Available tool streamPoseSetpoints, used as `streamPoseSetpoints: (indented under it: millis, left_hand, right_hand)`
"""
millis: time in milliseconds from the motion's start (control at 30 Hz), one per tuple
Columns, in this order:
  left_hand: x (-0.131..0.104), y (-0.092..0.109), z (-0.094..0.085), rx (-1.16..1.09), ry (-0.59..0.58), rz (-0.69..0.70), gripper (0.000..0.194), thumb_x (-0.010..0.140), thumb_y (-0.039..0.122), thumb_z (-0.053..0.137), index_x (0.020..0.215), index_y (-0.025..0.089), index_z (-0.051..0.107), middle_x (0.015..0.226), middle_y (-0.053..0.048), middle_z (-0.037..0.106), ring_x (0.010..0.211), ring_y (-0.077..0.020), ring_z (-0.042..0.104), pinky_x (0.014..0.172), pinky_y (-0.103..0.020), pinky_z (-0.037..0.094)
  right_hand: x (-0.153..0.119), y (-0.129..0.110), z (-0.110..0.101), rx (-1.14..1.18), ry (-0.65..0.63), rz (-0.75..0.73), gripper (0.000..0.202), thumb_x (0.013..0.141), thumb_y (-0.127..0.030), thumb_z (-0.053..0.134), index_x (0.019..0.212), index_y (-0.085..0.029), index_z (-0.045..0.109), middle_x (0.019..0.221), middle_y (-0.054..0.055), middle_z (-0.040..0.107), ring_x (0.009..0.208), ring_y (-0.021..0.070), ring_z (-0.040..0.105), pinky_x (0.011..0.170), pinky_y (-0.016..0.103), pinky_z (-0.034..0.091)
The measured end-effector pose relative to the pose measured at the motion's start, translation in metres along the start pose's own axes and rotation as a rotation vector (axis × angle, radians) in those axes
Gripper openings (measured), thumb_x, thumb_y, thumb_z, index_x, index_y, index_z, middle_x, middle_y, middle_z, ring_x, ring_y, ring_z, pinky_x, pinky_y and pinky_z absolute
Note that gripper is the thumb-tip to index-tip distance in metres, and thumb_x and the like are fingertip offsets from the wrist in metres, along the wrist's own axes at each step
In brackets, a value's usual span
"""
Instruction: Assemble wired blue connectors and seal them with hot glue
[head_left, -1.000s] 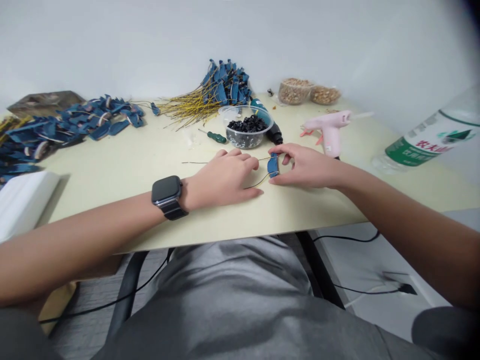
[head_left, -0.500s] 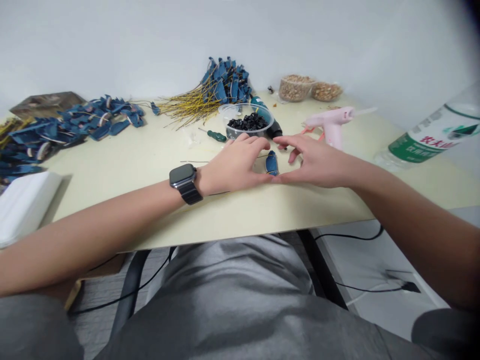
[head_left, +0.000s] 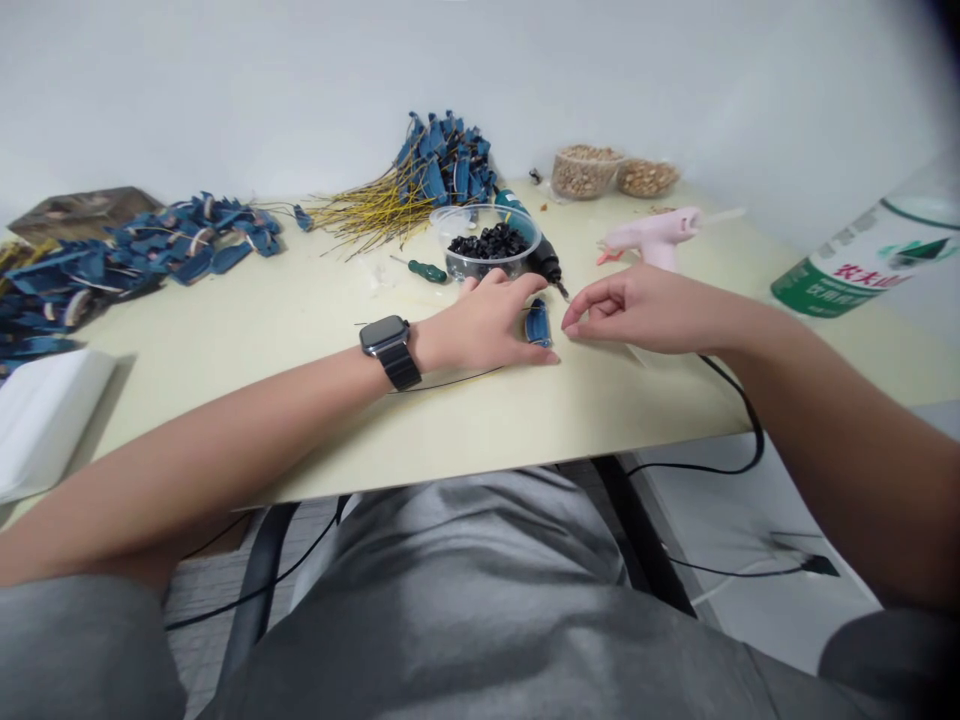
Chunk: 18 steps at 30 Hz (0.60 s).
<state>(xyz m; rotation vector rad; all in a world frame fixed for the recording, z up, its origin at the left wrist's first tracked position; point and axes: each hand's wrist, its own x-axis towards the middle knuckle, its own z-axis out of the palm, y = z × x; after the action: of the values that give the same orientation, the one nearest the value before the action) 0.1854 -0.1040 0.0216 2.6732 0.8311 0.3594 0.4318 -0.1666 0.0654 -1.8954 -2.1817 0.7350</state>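
A small blue curved piece point(head_left: 538, 323) lies on the table in the gap between the thumb and index finger of my left hand point(head_left: 491, 320). That hand is open, its thumb and index finger apart; whether it touches the piece I cannot tell. Thin dark wire point(head_left: 442, 385) runs along the table below my left wrist. Just right of the blue piece, my right hand point(head_left: 630, 308) is closed with its fingertips pinched together. What they hold, if anything, is too small to make out.
Behind my hands stand a clear tub point(head_left: 538, 235) of black bits, a green screwdriver point(head_left: 427, 271) and a black-tipped power tool point(head_left: 546, 262). A pink glue gun point(head_left: 656, 235) and a bottle point(head_left: 862, 265) are right. Blue pieces point(head_left: 442, 165) on yellow wires lie at the back.
My right hand has drawn away from the left thumb to the right, and its fingers have closed into a pinch. My left hand stays around the blue piece.
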Motion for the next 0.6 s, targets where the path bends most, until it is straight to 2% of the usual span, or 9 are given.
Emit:
streamPoseSetpoints:
  millis: [167,400,600]
  left_hand:
    - [-0.001,0.003,-0.002,0.008,-0.023,-0.022,0.102,0.087,0.072,0.076,0.168,0.013,0.057,0.171,-0.024,0.067,0.152,-0.0489,0.056,0.125,-0.069,0.045]
    - [-0.003,0.002,-0.001,-0.010,-0.024,-0.037,0.101,0.085,0.070,0.072,0.168,0.014,0.056,0.170,-0.023,0.068,0.152,-0.0484,0.057,0.126,-0.071,0.044]
    - [-0.003,-0.004,0.001,-0.044,-0.001,-0.008,0.103,0.086,0.075,0.072,0.169,0.015,0.056,0.173,-0.023,0.066,0.152,-0.0490,0.059,0.127,-0.070,0.044]
  right_hand:
    - [0.002,-0.006,0.003,-0.001,-0.043,-0.016,0.023,0.093,-0.044,0.083,0.102,-0.025,0.091,0.075,0.001,0.065,0.067,0.0179,0.053,0.067,0.035,0.040]
    - [0.011,0.004,0.008,0.019,-0.045,-0.044,0.018,0.094,-0.041,0.082,0.099,-0.026,0.090,0.077,0.001,0.069,0.066,0.0168,0.052,0.065,0.034,0.039]
    - [0.014,0.008,0.010,0.051,-0.084,-0.059,0.018,0.094,-0.044,0.085,0.100,-0.027,0.090,0.080,0.001,0.071,0.066,0.0166,0.053,0.063,0.033,0.039]
